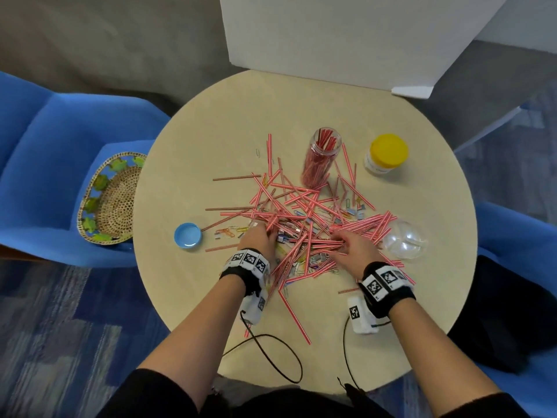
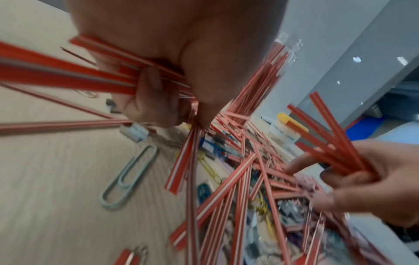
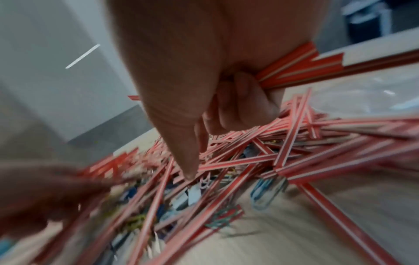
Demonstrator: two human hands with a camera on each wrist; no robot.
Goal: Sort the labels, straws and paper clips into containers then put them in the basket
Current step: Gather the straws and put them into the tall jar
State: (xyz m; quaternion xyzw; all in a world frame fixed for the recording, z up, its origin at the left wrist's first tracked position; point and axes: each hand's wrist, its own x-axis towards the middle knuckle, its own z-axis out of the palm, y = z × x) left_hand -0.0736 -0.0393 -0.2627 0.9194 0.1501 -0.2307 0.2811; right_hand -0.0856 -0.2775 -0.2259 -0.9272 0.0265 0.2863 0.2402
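Red-and-white straws [image 1: 301, 224] lie heaped mid-desk [image 1: 193, 140], mixed with paper clips [image 1: 229, 232]. The left hand [image 1: 259, 238] clutches a bundle at the heap's left edge; the right hand [image 1: 354, 247] grips another at its right. Behind the heap stands a straw-filled jar [image 1: 321, 158]; the basket [image 1: 111, 197] sits left, off the desk.

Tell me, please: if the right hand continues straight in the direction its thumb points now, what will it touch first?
Most likely the pile of loose straws on the table. In the wrist view the right hand, already holding a bunch of straws, points its thumb down at them; depth is blurred, so it may touch already.
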